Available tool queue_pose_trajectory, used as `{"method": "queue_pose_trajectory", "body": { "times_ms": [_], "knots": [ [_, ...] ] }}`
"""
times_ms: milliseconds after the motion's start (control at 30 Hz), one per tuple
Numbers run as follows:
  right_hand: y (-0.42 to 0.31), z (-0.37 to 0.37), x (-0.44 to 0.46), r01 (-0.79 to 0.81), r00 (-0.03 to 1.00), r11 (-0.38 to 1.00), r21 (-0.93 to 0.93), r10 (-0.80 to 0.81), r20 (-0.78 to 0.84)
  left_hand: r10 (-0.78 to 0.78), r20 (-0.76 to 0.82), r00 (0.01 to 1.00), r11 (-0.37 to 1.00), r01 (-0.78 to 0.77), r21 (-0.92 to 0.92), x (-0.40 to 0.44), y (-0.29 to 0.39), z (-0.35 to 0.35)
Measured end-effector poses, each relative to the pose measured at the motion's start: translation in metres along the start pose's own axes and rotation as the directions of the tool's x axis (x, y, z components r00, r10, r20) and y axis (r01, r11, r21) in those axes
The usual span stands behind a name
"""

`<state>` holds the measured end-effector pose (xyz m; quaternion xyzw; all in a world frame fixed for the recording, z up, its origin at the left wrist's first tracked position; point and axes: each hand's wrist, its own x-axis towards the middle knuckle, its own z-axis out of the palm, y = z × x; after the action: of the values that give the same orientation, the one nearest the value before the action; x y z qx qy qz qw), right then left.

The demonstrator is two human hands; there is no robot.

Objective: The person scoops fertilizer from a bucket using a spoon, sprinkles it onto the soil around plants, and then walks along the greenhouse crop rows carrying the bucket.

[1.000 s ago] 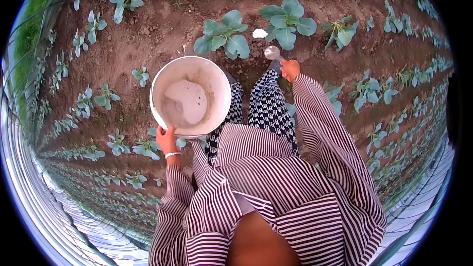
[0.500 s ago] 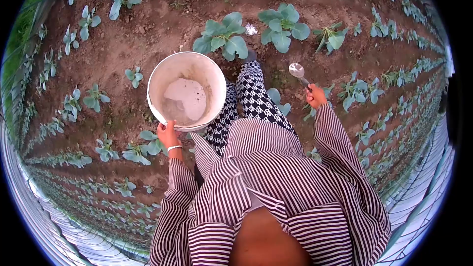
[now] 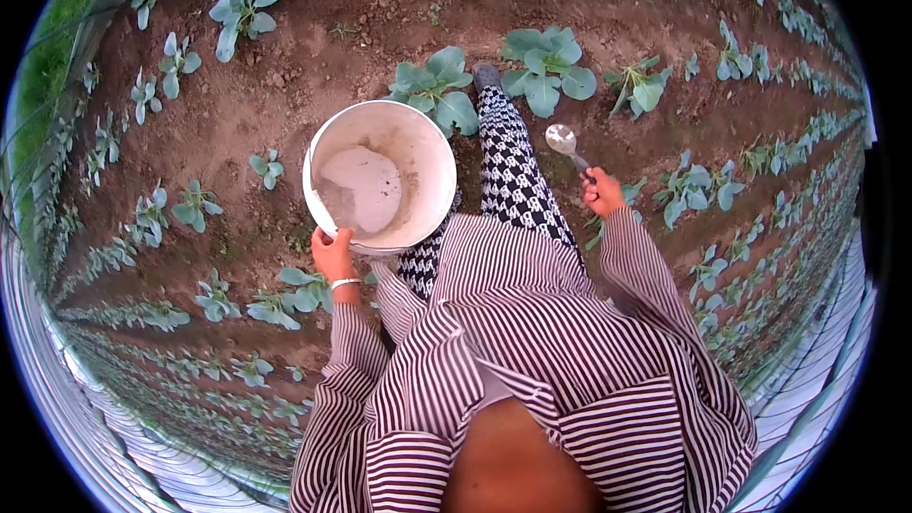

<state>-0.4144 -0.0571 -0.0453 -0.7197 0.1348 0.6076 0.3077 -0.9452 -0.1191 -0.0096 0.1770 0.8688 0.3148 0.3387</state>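
My left hand grips the near rim of a white bucket. Pale powder with dark specks lies in the bottom of the bucket. Out to the right, my right hand is closed round the handle of a metal spoon, whose bowl points up and left over bare soil and shows some white residue. One foot is between two leafy plants, a left one partly behind the bucket and a right one.
Rows of green plants run across brown soil on both sides. A smaller plant grows to the right, and a seedling stands left of the bucket. Pale sheeting with ribs curves along the lower edges.
My right hand has drawn the spoon back and right, away from the plants. One foot has moved forward between the two plants, where the white heap showed before; that heap is now out of sight.
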Motion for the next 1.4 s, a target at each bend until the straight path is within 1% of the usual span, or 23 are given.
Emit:
{"method": "queue_pose_trajectory", "body": {
  "times_ms": [33,100,133,200,267,333,367,433,567,633,700,767,800,867,900,933,1033,1067,1167,1267,1333,1367,1400],
  "knots": [
    [-0.001,0.001,0.001,0.003,1.0,1.0,0.018,-0.003,0.017,0.014,-0.004,1.0,1.0,-0.014,-0.006,0.004,-0.002,0.004],
    [-0.007,0.0,-0.008,0.026,0.998,0.998,0.054,-0.028,0.048,0.009,0.051,0.999,1.0,-0.01,0.02,0.008,0.002,0.004],
    [-0.008,0.005,-0.025,0.046,0.997,0.997,0.063,-0.05,0.055,0.005,0.094,0.996,1.0,-0.003,-0.026,0.007,0.015,0.005],
    [-0.004,0.013,-0.058,0.098,0.982,0.991,0.089,-0.111,0.155,-0.015,0.168,0.986,0.993,0.034,-0.111,0.002,0.037,0.0],
    [0.001,0.026,-0.086,0.114,0.953,0.99,0.079,-0.131,0.273,0.027,0.159,0.987,0.995,-0.012,-0.098,0.003,0.038,0.004],
    [0.014,0.037,-0.112,0.088,0.913,0.995,0.057,-0.103,0.394,0.081,0.172,0.982,0.995,-0.07,-0.07,0.004,0.037,0.009],
    [0.019,0.044,-0.117,0.055,0.893,0.998,-0.014,-0.043,0.448,0.152,0.155,0.976,0.988,-0.153,-0.003,0.011,0.025,0.013],
    [0.026,0.063,-0.119,0.003,0.837,0.988,-0.155,0.082,0.54,0.236,0.163,0.958,0.966,-0.249,0.062,0.002,0.031,0.017],
    [0.067,0.114,-0.081,0.081,0.816,0.922,-0.378,0.156,0.556,0.335,0.162,0.928,0.905,-0.365,0.219,-0.022,0.042,0.033],
    [0.088,0.147,-0.057,-0.031,0.847,0.907,-0.421,0.247,0.47,0.37,0.169,0.913,0.855,-0.406,0.323,-0.048,0.066,0.033],
    [0.105,0.17,-0.037,0.009,0.891,0.84,-0.543,0.24,0.385,0.393,0.172,0.903,0.829,-0.429,0.36,-0.064,0.077,0.036],
    [0.129,0.178,-0.006,0.034,0.903,0.844,-0.534,0.202,0.378,0.38,0.211,0.9,0.831,-0.433,0.348,-0.082,0.1,0.033],
    [0.137,0.181,0.003,0.003,0.902,0.893,-0.45,0.192,0.386,0.405,0.226,0.886,0.817,-0.461,0.346,-0.083,0.103,0.032],
    [0.149,0.183,0.042,0.163,0.903,0.821,-0.547,0.099,0.418,0.447,0.274,0.851,0.791,-0.519,0.324,-0.093,0.115,0.029],
    [0.151,0.189,0.036,0.234,0.898,0.772,-0.591,0.062,0.437,0.46,0.298,0.836,0.779,-0.542,0.317,-0.099,0.118,0.024],
    [0.145,0.198,0.027,0.345,0.902,0.588,-0.731,0.008,0.432,0.502,0.308,0.809,0.752,-0.583,0.308,-0.1,0.118,0.021],
    [0.152,0.221,0.019,0.403,0.876,0.718,-0.567,-0.125,0.465,0.5,0.303,0.811,0.766,-0.578,0.282,-0.099,0.123,0.006],
    [0.152,0.225,0.013,0.339,0.879,0.805,-0.486,-0.088,0.468,0.477,0.303,0.825,0.784,-0.555,0.277,-0.096,0.124,-0.002],
    [0.157,0.237,0.007,0.286,0.856,0.837,-0.467,-0.003,0.517,0.455,0.279,0.846,0.834,-0.514,0.199,-0.072,0.117,-0.026],
    [0.169,0.259,-0.028,0.371,0.839,0.806,-0.461,-0.077,0.539,0.433,0.273,0.859,0.857,-0.486,0.171,-0.041,0.104,-0.053],
    [0.189,0.27,-0.039,0.464,0.796,0.773,-0.433,-0.148,0.587,0.427,0.295,0.855,0.862,-0.484,0.153,-0.01,0.092,-0.075],
    [0.198,0.278,-0.045,0.514,0.771,0.747,-0.423,-0.186,0.609,0.443,0.322,0.837,0.841,-0.513,0.174,0.011,0.084,-0.087],
    [0.202,0.292,-0.056,0.472,0.784,0.785,-0.401,-0.165,0.599,0.457,0.322,0.829,0.829,-0.528,0.184,0.03,0.078,-0.098]
  ]
}}
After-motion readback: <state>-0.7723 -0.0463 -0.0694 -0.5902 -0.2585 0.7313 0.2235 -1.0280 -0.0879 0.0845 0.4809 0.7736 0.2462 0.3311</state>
